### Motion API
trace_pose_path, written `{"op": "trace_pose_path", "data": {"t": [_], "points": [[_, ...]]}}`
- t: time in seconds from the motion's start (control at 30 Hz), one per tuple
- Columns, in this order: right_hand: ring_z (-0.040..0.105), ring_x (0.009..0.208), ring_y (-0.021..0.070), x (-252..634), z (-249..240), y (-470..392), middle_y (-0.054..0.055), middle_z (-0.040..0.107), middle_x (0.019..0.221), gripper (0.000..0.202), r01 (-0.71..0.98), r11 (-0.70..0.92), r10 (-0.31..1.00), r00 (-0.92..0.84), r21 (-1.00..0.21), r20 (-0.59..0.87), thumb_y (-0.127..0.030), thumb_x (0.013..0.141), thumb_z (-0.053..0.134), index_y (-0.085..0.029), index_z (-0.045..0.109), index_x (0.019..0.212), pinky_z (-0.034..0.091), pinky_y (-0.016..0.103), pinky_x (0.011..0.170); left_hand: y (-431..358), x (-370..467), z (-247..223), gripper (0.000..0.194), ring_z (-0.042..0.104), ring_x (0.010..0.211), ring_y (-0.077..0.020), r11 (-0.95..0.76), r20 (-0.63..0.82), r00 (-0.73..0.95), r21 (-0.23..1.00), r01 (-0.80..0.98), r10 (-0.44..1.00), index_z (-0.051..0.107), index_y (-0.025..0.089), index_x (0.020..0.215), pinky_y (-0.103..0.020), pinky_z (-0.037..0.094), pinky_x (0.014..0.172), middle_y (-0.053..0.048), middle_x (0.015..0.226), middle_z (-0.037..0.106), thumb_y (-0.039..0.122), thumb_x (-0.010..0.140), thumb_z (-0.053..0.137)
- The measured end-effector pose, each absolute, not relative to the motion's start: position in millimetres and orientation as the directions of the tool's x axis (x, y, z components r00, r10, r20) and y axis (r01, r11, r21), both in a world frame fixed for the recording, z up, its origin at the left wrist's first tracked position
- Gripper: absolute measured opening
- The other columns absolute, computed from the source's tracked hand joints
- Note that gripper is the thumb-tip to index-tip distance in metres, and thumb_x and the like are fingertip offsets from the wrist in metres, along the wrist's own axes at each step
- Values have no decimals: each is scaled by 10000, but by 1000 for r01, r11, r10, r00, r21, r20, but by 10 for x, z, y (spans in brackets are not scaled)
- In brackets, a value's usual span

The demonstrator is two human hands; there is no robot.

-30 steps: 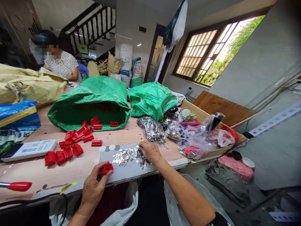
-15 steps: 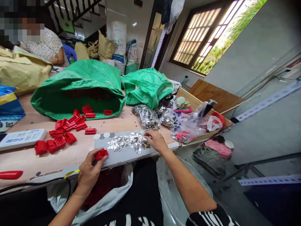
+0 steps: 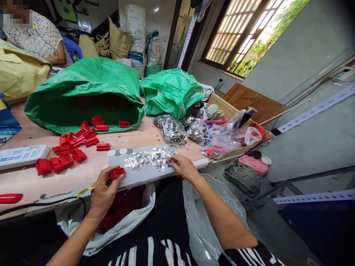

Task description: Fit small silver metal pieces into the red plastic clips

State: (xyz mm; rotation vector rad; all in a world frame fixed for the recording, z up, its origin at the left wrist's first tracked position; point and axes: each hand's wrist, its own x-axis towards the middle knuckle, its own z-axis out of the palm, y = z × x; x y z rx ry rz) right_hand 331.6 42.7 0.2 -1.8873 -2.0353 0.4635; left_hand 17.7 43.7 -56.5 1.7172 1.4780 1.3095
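Note:
Between the thumb and fingers of my left hand (image 3: 104, 190) is a red plastic part (image 3: 117, 172), held over the near edge of the grey mat (image 3: 131, 180). My right hand (image 3: 184, 167) has its fingertips pinched together at the right end of a pile of small shiny metal pieces (image 3: 142, 159) on that mat. Whatever lies in that pinch is too small to make out. More red plastic parts (image 3: 66, 159) lie loose on the table to the left, spilling from the mouth of a green woven sack (image 3: 91, 74).
A second green sack (image 3: 172, 90) and clear bags of metal pieces (image 3: 170, 129) stand behind the mat. A wooden tray (image 3: 231, 104) holds clutter at right. Plastic bags (image 3: 149, 210) hang below the table edge. Across the table sits another person (image 3: 41, 35).
My right fingertips have come down to the near right side of the metal pile. The left hand still holds the red part. The whole view has shifted slightly.

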Motion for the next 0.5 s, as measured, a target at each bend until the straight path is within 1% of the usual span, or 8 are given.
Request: {"op": "trace_pose_path", "data": {"t": [0.07,0.27,0.5], "points": [[586,848,148,3332,1,439,13,649,911,94,885,72,997,-76,-461,11,-196,837,583,-206,645,907,409,230,737,435,183,-559,343,618,1001,-211,-265,321,-63,865,425,945,587,215,1084,-396,469,943,-56,1068,649,407,801,625],[574,830,149,3344,-25,466,18,638,899,93,877,73,997,-76,-475,12,-200,826,603,-192,639,911,401,232,723,423,197,-532,351,632,987,-207,-243,294,-82,892,381,952,585,213,1078,-390,482,936,-50,1056,653,403,788,640],[569,867,150,3318,0,483,27,630,920,66,871,137,990,-134,-472,41,-179,837,596,-188,634,889,403,238,769,429,185,-544,349,627,995,-212,-251,302,-72,884,395,951,580,215,1081,-400,474,948,-55,1059,651,398,789,637]]}}
